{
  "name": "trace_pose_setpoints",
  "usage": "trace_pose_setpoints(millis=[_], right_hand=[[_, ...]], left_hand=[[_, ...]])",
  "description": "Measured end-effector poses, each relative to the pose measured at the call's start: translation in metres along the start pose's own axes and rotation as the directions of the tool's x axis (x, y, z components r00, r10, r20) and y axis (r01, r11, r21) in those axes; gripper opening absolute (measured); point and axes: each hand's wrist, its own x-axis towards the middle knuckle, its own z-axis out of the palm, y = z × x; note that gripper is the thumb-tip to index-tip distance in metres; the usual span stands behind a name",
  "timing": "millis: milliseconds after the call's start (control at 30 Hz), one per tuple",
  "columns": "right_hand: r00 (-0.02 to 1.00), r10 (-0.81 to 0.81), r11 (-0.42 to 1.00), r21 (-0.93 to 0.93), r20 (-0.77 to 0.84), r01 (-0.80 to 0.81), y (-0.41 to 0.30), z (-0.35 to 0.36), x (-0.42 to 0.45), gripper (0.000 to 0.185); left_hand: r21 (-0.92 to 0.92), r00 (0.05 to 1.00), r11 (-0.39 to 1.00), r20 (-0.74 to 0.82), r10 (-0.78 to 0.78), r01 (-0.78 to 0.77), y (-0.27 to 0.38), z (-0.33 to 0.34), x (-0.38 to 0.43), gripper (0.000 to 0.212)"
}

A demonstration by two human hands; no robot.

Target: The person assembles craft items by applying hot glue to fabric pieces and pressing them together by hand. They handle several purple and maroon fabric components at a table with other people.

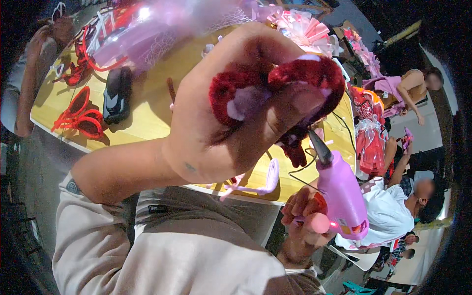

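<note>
Close to the camera, my left hand grips a dark red fuzzy piece, bent into curled loops that look like pipe cleaner, with pale lilac parts inside. My right hand is closed around the handle of a purple hot glue gun, on which a small red light glows. Its dark nozzle points up towards the red piece, just below it; whether they touch I cannot tell. Below my left hand, a pale lilac fuzzy strip, bent at an angle, lies on the table edge.
The wooden table holds a black case-like object, red fuzzy loops, and lilac wrapping with netting. A pink ruffled bouquet stands at the back. A thin black cable runs beside the glue gun. Other people sit left and right.
</note>
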Motion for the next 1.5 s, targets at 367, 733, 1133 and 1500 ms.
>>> trace_pose_setpoints(millis=[367, 733, 1133, 1500], right_hand=[[0.989, -0.018, 0.892, -0.450, -0.149, -0.052, -0.022, 0.047, 0.004, 0.059], [0.986, -0.081, 0.961, -0.274, -0.145, 0.039, -0.009, 0.036, 0.005, 0.043], [0.979, 0.117, 0.860, -0.476, -0.167, -0.184, -0.022, 0.041, 0.004, 0.068], [0.991, 0.029, 0.863, -0.498, -0.127, -0.089, -0.019, 0.038, 0.005, 0.056]], left_hand=[[0.054, 0.999, 0.997, -0.011, 0.047, -0.046, -0.003, -0.002, 0.001, 0.023], [0.047, 0.999, 0.998, -0.017, 0.031, -0.030, -0.001, -0.002, 0.000, 0.023], [0.030, 0.999, 0.999, -0.037, 0.013, -0.012, -0.002, -0.002, -0.002, 0.022], [0.021, 0.998, 0.998, -0.013, 0.053, -0.053, -0.005, -0.003, 0.001, 0.022]])
